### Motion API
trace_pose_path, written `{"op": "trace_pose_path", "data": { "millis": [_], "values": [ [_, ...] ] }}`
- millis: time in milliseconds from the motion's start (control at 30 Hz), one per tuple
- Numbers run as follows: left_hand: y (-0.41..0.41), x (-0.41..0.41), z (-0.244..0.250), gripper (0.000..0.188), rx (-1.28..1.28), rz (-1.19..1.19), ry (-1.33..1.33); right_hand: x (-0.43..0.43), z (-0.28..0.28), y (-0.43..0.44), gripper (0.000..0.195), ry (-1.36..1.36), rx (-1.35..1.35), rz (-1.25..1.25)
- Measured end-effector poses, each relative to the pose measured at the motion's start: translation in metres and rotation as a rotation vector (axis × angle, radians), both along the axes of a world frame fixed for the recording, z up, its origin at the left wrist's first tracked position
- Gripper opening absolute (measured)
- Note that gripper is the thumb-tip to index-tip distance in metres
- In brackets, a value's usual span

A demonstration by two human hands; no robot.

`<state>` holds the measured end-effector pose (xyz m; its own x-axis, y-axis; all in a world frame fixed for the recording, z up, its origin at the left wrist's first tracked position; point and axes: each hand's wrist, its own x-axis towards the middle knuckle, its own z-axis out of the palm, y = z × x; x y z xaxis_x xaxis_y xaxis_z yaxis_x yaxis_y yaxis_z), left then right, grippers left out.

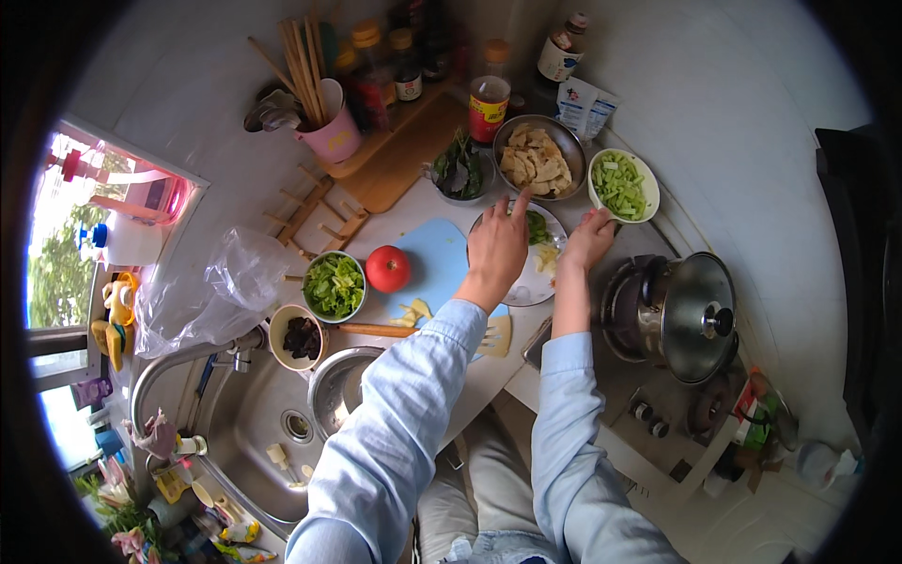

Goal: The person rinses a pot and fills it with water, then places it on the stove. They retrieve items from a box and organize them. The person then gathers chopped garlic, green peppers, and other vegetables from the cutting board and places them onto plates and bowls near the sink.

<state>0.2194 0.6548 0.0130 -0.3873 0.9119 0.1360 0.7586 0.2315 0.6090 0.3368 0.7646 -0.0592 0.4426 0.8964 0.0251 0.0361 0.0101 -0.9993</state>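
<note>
My left hand [499,243] reaches over the left part of a white plate [528,290] that bears green pieces and pale yellow slices; whether it touches the plate is hidden. My right hand [590,236] has its fingers at the near rim of a white bowl of chopped green vegetable [620,185]. Beyond the plate is a metal bowl of light brown pieces [535,159], with a bowl of dark leaves [461,173] to its left. A tomato [387,268] sits at the left edge of a light blue cutting board [435,247]. Near it is a bowl of chopped leafy greens [334,285].
At left is a sink [246,423] with a faucet [169,352] and a metal basin [342,388]. A lidded pot [694,317] stands on the stove at right. A wooden spatula [496,337] lies near my left sleeve. Bottles and a pink chopstick holder [337,137] line the back.
</note>
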Motion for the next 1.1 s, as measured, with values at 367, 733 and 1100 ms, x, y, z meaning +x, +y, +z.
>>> {"op": "trace_pose_path", "data": {
  "millis": [367,733,1100],
  "values": [
    [0.027,0.020,-0.011,0.025,0.002,0.046,0.087,-0.019,0.084,-0.046,0.036,0.178,-0.016,0.178],
    [0.030,0.043,-0.020,0.032,-0.008,0.031,0.217,-0.023,0.110,-0.064,0.035,0.187,-0.103,0.439],
    [0.034,0.034,-0.018,0.035,0.145,0.165,-0.044,-0.015,0.123,-0.082,0.033,0.227,-0.165,0.556]
  ]
}}
